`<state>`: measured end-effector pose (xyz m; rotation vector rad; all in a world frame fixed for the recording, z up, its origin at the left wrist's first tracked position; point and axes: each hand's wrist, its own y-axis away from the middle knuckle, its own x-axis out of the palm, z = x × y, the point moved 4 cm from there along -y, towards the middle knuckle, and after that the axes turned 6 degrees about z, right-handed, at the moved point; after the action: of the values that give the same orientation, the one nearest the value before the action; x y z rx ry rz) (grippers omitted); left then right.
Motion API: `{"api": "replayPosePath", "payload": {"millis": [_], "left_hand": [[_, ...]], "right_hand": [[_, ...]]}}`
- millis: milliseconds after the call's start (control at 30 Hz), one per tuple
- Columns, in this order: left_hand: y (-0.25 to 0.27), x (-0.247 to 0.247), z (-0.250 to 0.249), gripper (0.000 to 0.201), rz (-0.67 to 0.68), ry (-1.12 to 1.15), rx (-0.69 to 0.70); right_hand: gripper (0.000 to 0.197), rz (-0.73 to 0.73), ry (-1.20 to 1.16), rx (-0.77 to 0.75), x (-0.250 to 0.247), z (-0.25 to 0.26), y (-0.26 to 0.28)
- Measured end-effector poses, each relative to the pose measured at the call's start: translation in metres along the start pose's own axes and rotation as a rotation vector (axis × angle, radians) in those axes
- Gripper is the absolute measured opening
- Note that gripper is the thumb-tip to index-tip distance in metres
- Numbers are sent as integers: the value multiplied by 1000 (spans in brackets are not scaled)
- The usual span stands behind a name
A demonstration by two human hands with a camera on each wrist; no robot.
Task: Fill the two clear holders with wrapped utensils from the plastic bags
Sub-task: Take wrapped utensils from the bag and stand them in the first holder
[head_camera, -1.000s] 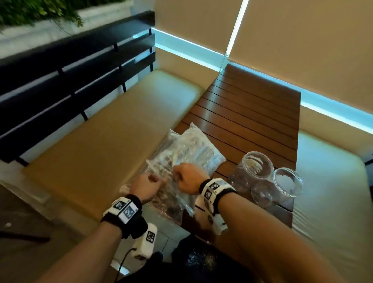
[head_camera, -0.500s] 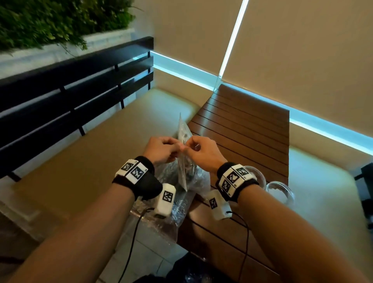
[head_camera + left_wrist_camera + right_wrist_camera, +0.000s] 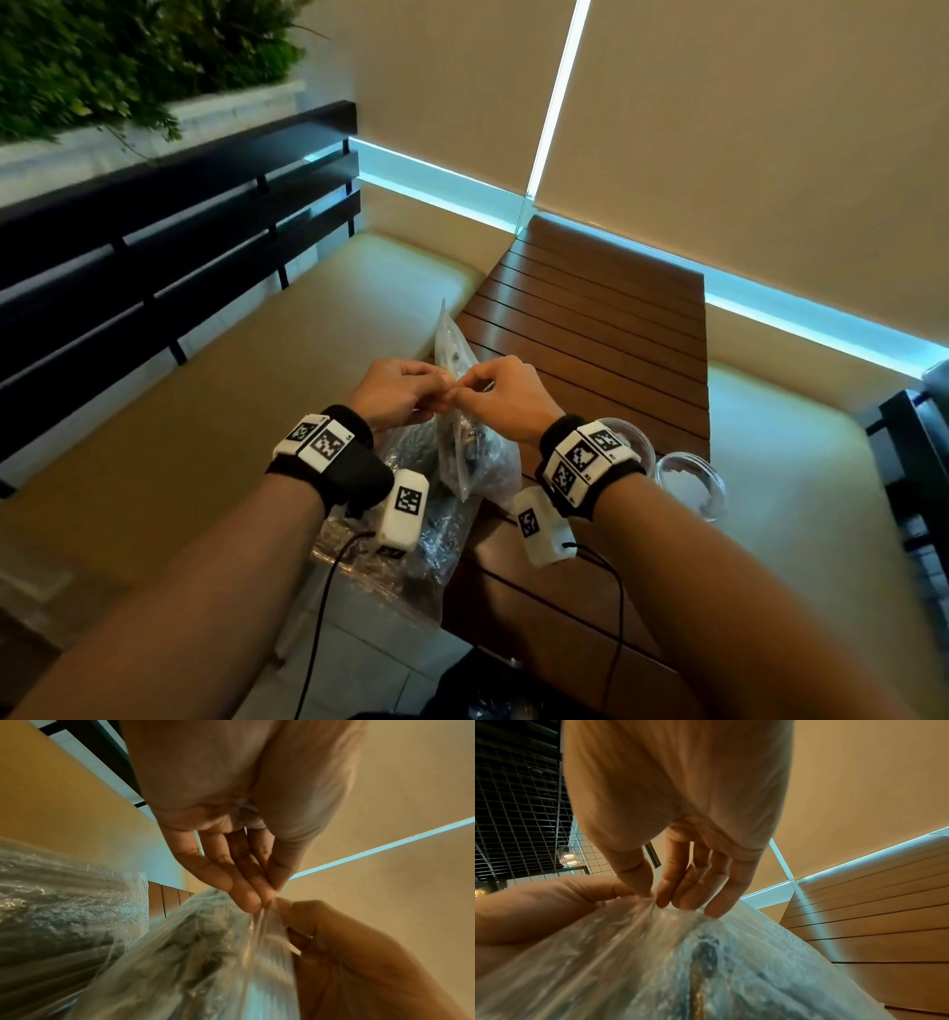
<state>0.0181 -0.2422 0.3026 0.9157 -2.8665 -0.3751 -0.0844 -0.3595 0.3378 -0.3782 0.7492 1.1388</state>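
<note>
A clear plastic bag [image 3: 472,452] of dark wrapped utensils hangs upright above the wooden table's [image 3: 606,334] left edge. My left hand [image 3: 398,390] and right hand [image 3: 506,393] pinch its top edge side by side, fingertips almost touching. In the left wrist view my left hand [image 3: 259,898] pinches the bag [image 3: 195,953]; in the right wrist view my right hand [image 3: 659,898] pinches the same film [image 3: 680,963]. A second bag [image 3: 411,560] lies under my left wrist. Two clear holders [image 3: 690,483] stand behind my right wrist, the left one [image 3: 634,437] mostly hidden.
Cream bench cushions [image 3: 231,411] flank the table on both sides. A black slatted backrest [image 3: 154,246] runs along the left, with plants [image 3: 128,56] above it. Beige blinds [image 3: 719,128] close off the far side. Wrist camera cables [image 3: 616,591] trail over the table's near end.
Both hands have lifted the bag off the table, from lying flat to hanging upright. The hands have closed together at its top edge and risen slightly further.
</note>
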Motion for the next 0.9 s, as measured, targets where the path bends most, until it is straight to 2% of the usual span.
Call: {"api": "replayPosePath", "payload": {"millis": [200, 300, 433, 600, 700, 733, 833, 900], "left_hand": [[1, 2, -2, 11, -1, 9, 5], [1, 2, -2, 10, 18, 11, 10], [1, 7, -9, 7, 11, -77, 40], [-2, 4, -17, 15, -178, -327, 128], [2, 13, -21, 18, -291, -439, 145], [0, 16, -21, 22, -284, -444, 124], [-6, 21, -19, 28, -120, -427, 29], [-9, 23, -20, 32, -60, -506, 34]], "right_hand": [[19, 16, 48, -16, 1, 5, 2], [18, 25, -11, 8, -2, -1, 2], [17, -20, 32, 14, -3, 0, 6], [20, -211, 152, 40, -6, 5, 7], [24, -286, 184, -7, 0, 11, 10], [26, -275, 191, -26, 1, 13, 11], [24, -216, 168, -32, -4, 10, 13], [22, -218, 160, -16, -7, 8, 14]]}}
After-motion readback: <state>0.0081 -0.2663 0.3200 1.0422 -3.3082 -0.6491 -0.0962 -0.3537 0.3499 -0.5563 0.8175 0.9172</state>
